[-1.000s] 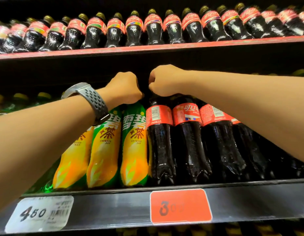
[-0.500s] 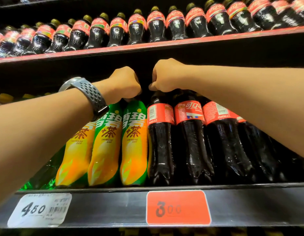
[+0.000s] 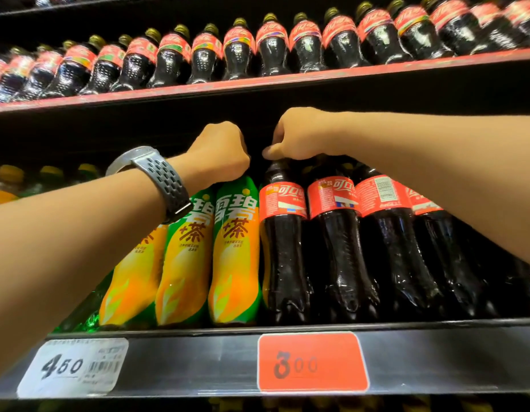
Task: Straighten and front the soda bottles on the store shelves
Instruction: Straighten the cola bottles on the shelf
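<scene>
The full dark plastic cola bottle with red label (image 3: 283, 248) looks heavy and slick; the right hand (image 3: 299, 135) pinches its neck, likely the surest hold; the left hand (image 3: 219, 153) curls round the top of the green-and-orange plastic bottle (image 3: 237, 248).

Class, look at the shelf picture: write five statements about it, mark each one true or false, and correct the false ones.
1. The right hand grips the top of a cola bottle. True.
2. The left hand hangs open, away from the shelves. False: it is curled over the top of a green and yellow bottle.
3. A watch is on the left wrist. True.
4. The red price tag sits under the green and yellow bottles. False: it sits under the cola bottles. A white price tag is further left.
5. The upper shelf holds juice cartons. False: it holds a row of dark bottles with red labels.
</scene>
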